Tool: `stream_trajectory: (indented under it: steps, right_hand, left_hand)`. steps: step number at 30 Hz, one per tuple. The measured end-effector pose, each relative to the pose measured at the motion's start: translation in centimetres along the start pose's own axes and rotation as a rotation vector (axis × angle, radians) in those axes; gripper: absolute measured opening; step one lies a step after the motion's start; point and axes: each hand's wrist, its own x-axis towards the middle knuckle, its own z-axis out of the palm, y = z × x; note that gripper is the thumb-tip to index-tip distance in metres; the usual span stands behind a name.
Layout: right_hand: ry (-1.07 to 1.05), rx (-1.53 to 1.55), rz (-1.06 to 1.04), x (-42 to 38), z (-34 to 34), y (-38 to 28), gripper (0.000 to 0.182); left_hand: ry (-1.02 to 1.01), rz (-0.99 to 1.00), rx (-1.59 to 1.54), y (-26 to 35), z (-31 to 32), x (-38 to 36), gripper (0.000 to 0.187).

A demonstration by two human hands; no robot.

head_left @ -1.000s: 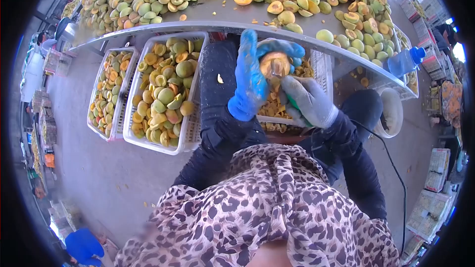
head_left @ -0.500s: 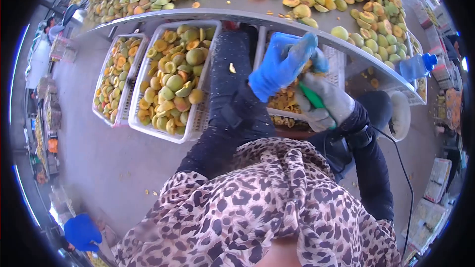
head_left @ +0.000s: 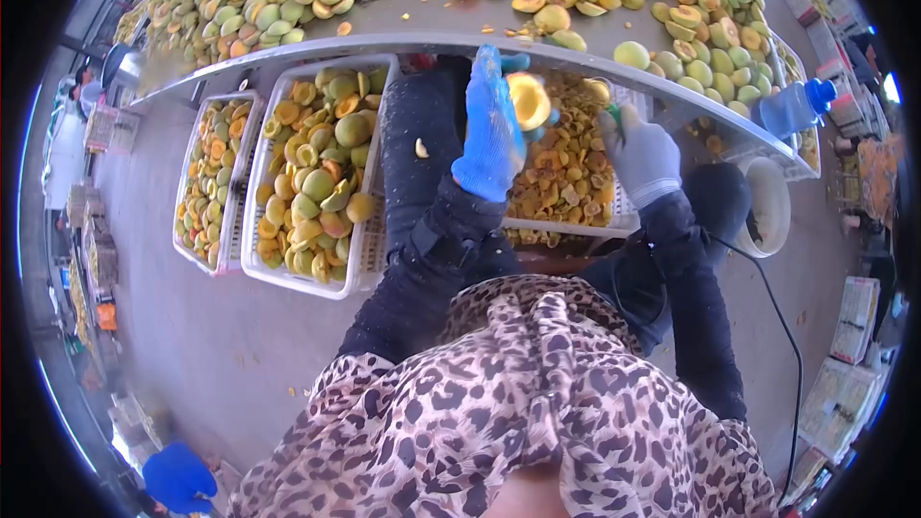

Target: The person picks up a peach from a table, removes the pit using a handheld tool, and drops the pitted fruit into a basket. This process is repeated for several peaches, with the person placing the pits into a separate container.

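A cut fruit half with a hollow in its middle (head_left: 529, 101) rests against the fingers of my left hand (head_left: 489, 134), which wears a blue glove and is held upright. My right hand (head_left: 645, 155), in a grey glove, is closed around a green-handled tool (head_left: 616, 117); the tool's working end cannot be made out. Below and between both hands stands a white crate (head_left: 625, 209) full of orange-brown fruit pieces (head_left: 564, 173). Another fruit piece (head_left: 597, 89) shows near the tool.
A metal table (head_left: 403, 14) heaped with fruit halves (head_left: 259, 0) spans the front. Two white crates of fruit (head_left: 251, 194) (head_left: 225, 149) stand at left. A blue-capped bottle (head_left: 794, 110), a white bucket (head_left: 767, 206) and a black cable (head_left: 782, 317) are at right.
My hands, together over the crate before, have moved apart, the right one with the green tool. The fruit half now shows beside my left hand, and more of the crate's contents is visible.
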Motion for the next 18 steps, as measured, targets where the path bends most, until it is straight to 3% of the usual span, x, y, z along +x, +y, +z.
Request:
stream_trajectory:
  steps: [3, 4, 7, 9, 10, 11, 12, 13, 15, 16, 17, 18]
  right_hand:
    - [-0.012, 0.042, -0.065, 0.3, -2.3, -3.1, 0.032]
    - [-0.001, 0.085, -0.13, 0.3, -2.4, -3.8, 0.03]
    - [-0.081, -0.043, -0.171, 0.3, -2.4, -4.9, 0.026]
    - [-0.056, -0.087, -0.209, -0.1, -1.8, -4.8, 0.025]
    - [-0.064, -0.174, -0.176, -0.4, -1.4, -4.8, 0.026]
    - [-0.074, -0.261, -0.143, -0.7, -1.0, -4.9, 0.026]
    - [-0.083, -0.332, -0.134, -1.0, -0.4, -5.0, 0.021]
    - [-0.079, -0.337, -0.132, -0.9, 0.2, -4.5, 0.021]
    - [-0.154, -0.323, 0.125, 0.0, 1.1, -2.9, 0.024]
    - [-0.221, -0.306, 0.255, 0.8, 1.1, -1.4, 0.028]
    - [-0.208, -0.313, 0.238, 1.7, 0.5, -0.3, 0.028]
    - [-0.162, -0.279, 0.17, 1.9, -0.2, 0.5, 0.032]
  left_hand:
    - [0.026, 0.1, 0.166, -0.9, -0.6, 0.6, 0.047]
    - [-0.012, 0.255, 0.202, -2.0, -1.1, 1.0, 0.046]
    - [0.053, 0.307, 0.232, -3.3, -1.1, 1.3, 0.043]
    - [0.051, 0.214, 0.075, -3.5, -1.1, 0.7, 0.038]
    - [0.008, 0.263, 0.302, -3.7, -1.5, 0.7, 0.032]
    - [-0.033, 0.311, 0.53, -4.1, -2.0, 0.8, 0.046]
    - [-0.016, 0.492, 0.66, -3.7, -1.6, 0.8, 0.035]
    - [-0.021, 0.494, 0.656, -3.4, -1.4, 0.2, 0.035]
    - [0.019, 0.333, 0.641, -1.2, -0.6, -2.7, 0.016]
    - [0.037, 0.187, 0.333, 0.7, -0.2, -3.8, 0.009]
    - [0.144, 0.559, 0.803, 3.0, -0.7, -4.4, 0.006]
    - [0.24, 1.06, 1.099, 3.0, -4.1, -3.3, 0.004]
